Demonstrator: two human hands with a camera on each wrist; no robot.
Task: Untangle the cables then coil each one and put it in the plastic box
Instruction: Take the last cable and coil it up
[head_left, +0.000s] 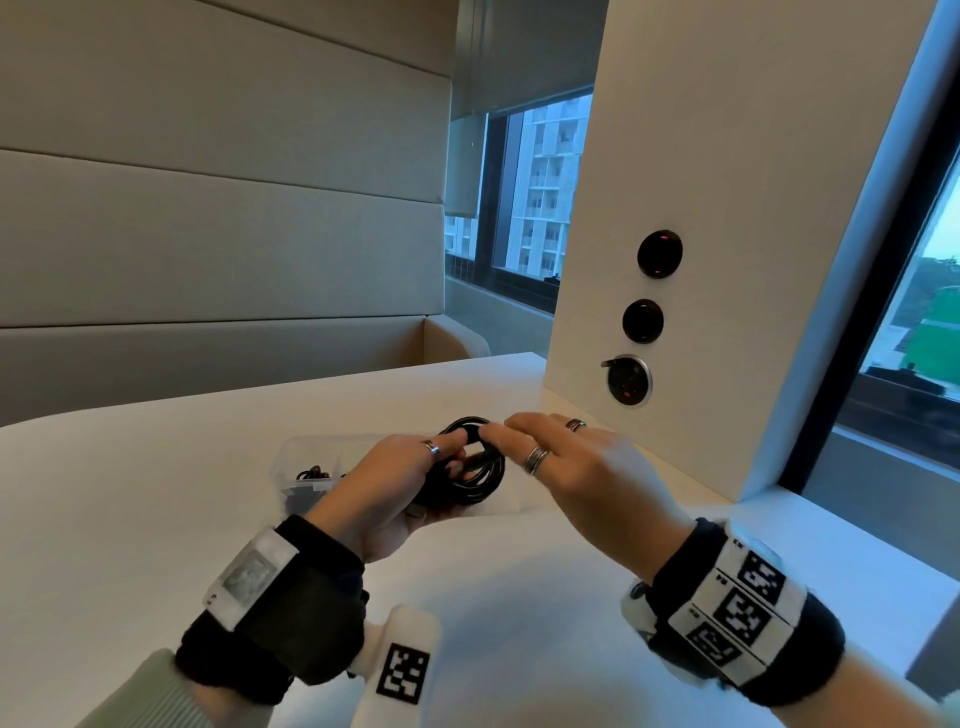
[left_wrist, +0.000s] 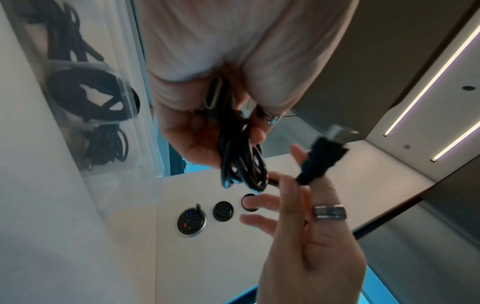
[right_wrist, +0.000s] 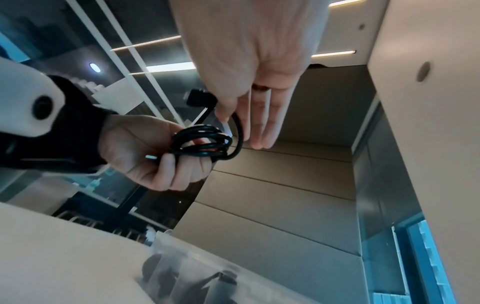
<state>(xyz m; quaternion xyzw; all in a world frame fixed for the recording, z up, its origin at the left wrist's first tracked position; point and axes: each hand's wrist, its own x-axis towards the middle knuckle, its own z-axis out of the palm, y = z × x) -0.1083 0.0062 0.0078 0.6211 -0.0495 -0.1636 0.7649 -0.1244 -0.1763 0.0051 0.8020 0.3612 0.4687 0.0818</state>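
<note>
A person's left hand (head_left: 400, 480) holds a coiled black cable (head_left: 470, 462) above the tabletop (head_left: 156, 519), while the right hand (head_left: 566, 467) pinches its plug end, apparently finishing the coil; next, into the plastic box (head_left: 306, 462) at near left.
</note>
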